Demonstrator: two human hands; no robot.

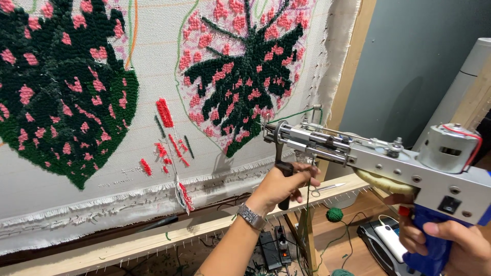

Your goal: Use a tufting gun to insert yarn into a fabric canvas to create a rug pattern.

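Note:
A metal tufting gun (368, 158) with a blue grip and a grey motor points left at a white cloth (153, 76) stretched on a wooden frame (215, 230). My left hand (284, 186), with a metal watch on the wrist, grips the gun's black front handle. My right hand (450, 245) holds the blue rear grip at the lower right. The gun's needle tip sits close to the lower edge of a tufted leaf (245, 66) in dark green and pink. Green yarn (294, 115) runs into the gun. A second tufted leaf (56, 87) fills the left.
A green yarn ball (335, 214) lies on the wooden floor under the frame, beside power strips (271, 245) and cables. A grey wall (409, 61) stands to the right. Red and green test stitches (169, 133) mark the cloth between the leaves.

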